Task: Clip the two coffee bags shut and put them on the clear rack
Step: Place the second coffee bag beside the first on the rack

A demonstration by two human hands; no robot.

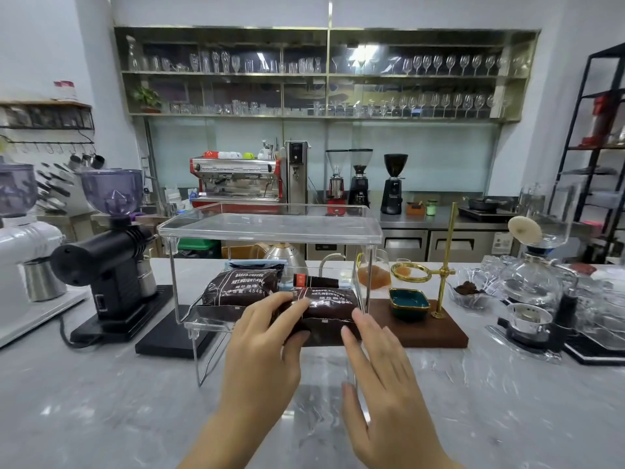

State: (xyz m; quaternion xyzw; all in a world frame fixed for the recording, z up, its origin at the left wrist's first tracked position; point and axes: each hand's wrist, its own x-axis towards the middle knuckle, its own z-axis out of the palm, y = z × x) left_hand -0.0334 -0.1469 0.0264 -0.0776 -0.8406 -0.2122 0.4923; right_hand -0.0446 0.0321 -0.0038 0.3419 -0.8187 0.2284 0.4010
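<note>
Black grinder (108,265) at left on the counter (101,401), clear rack (270,228) beside it; first coffee bag (236,287) lying on its lower shelf, left hand (263,353) gripping the second coffee bag (329,304) alongside; right hand (382,377), fingers straight, at that bag's right edge

White lettering marks the dark-brown left coffee bag (236,287) and right coffee bag (333,304); blue clip (255,264), black-and-red clip (314,281), clear rack (270,228), grey-veined pale worktop (101,401), gold-rimmed teal dish (407,299), red espresso machine (236,177).
</note>
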